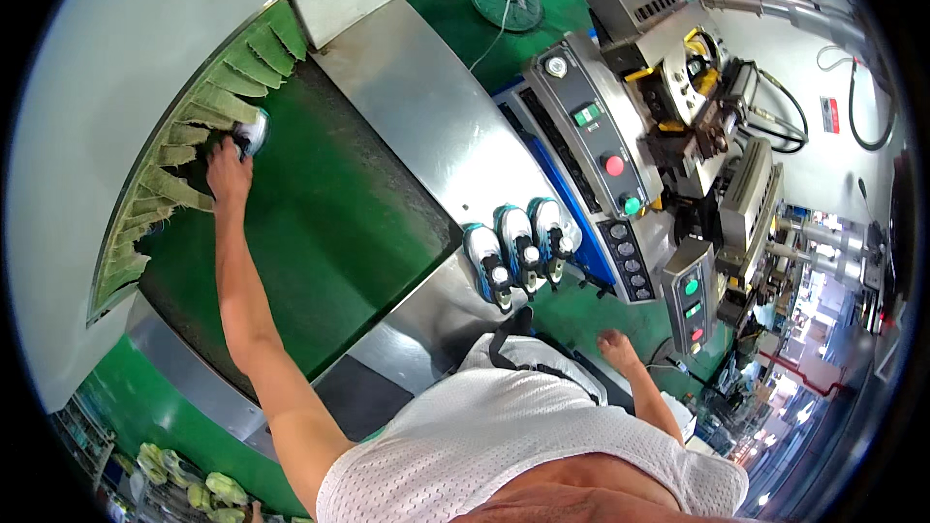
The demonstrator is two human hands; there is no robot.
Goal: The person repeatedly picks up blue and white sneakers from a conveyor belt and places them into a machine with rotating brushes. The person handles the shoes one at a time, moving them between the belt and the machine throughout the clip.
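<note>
My left arm stretches over a green conveyor belt. At the frayed green strip curtain, my left hand is closed on the dark end of a white and blue shoe; part of the grip is hidden. On my right side, my right hand hangs beside the machine with its fingers curled and nothing visible in them. Between the hands, three shoes stand in a row on the metal ledge: a left one, a middle one and a right one, white with blue soles and black collars.
A pale metal housing surrounds the curtain opening. To the right stands a press machine with a button panel and a second control box. A round stand base is on the green floor beyond. Yellowish-green bundles lie at lower left.
</note>
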